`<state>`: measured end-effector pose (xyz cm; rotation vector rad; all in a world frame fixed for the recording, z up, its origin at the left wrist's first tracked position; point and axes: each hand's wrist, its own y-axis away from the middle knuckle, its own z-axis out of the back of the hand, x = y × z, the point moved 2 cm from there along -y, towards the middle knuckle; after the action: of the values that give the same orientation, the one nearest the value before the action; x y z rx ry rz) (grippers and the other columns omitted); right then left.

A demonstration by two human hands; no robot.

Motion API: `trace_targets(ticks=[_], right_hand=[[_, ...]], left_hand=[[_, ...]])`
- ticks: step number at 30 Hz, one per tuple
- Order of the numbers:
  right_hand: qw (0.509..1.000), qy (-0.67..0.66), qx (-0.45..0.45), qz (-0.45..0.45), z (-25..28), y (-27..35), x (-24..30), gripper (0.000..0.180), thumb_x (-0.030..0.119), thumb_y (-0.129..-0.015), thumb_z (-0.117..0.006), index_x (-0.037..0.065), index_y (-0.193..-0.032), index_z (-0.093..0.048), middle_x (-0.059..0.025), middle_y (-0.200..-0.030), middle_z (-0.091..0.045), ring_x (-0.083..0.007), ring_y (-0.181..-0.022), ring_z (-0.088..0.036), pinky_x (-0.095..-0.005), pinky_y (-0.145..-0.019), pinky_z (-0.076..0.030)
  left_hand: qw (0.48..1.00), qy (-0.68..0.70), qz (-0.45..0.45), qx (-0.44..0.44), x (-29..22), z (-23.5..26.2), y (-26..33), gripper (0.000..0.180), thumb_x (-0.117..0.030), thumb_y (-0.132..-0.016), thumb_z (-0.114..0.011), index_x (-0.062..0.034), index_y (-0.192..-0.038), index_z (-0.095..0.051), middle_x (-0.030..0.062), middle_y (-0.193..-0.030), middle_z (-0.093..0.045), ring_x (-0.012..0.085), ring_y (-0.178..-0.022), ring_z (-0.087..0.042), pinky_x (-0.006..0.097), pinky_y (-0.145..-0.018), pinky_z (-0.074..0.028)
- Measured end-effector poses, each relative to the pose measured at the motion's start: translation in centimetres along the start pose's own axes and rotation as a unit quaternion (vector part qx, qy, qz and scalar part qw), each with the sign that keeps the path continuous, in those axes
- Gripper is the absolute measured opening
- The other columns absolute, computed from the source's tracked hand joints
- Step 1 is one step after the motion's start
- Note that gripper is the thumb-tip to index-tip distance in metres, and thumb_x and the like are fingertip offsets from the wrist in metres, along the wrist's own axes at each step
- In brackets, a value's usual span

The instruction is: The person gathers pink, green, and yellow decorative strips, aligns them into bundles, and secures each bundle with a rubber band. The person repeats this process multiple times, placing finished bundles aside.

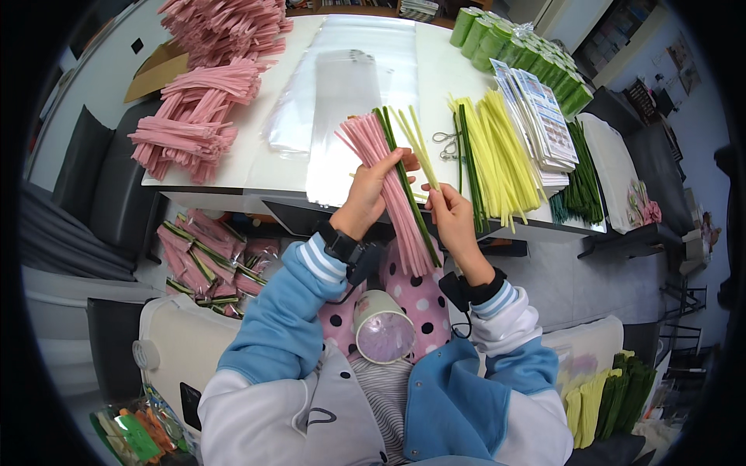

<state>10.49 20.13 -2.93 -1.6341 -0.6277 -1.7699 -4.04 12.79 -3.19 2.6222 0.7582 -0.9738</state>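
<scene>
Above a white table, the left hand clasps one bunch of pink pipe cleaners with two dark green stems, while the right hand pinches two pale yellow stems; three pink bundles lie left.

pink stems bundle | fanned, slanted | green stem alongside | yellow stems above

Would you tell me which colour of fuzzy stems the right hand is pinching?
The pale yellow stems: the right hand pinches their lower ends. The pink stems and dark green stems sit bundled in the left hand.
</scene>
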Motion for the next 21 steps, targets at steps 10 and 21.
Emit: trace_targets(ticks=[10, 21], right_hand=[[0.999, 0.033, 0.003, -0.013, -2.4, 1.6, 0.8, 0.019, 0.014, -0.094, -0.05, 0.001, -0.101, -0.061, 0.0048, -0.067, -0.051, -0.0012, -0.053, -0.039, -0.0169, -0.048, -0.03], [0.986, 0.132, 0.038, 0.092, -4.1, 2.5, 2.0, 0.019, 0.013, -0.087, -0.056, -0.002, -0.098, -0.062, -0.0151, -0.079, -0.06, -0.0231, -0.067, -0.058, -0.031, -0.062, -0.045]], left_hand=[[0.999, 0.001, -0.028, 0.021, -0.9, -1.4, 3.2, 0.034, -0.013, -0.093, -0.047, 0.005, -0.123, -0.046, 0.0191, -0.114, -0.058, 0.0291, -0.105, -0.058, 0.039, -0.085, -0.051], [0.998, -0.037, -0.046, -0.016, -2.7, -0.1, 5.3, 0.035, -0.007, -0.086, -0.061, 0.0054, -0.117, -0.049, 0.0121, -0.089, -0.062, 0.0205, -0.083, -0.062, 0.03, -0.075, -0.05]])
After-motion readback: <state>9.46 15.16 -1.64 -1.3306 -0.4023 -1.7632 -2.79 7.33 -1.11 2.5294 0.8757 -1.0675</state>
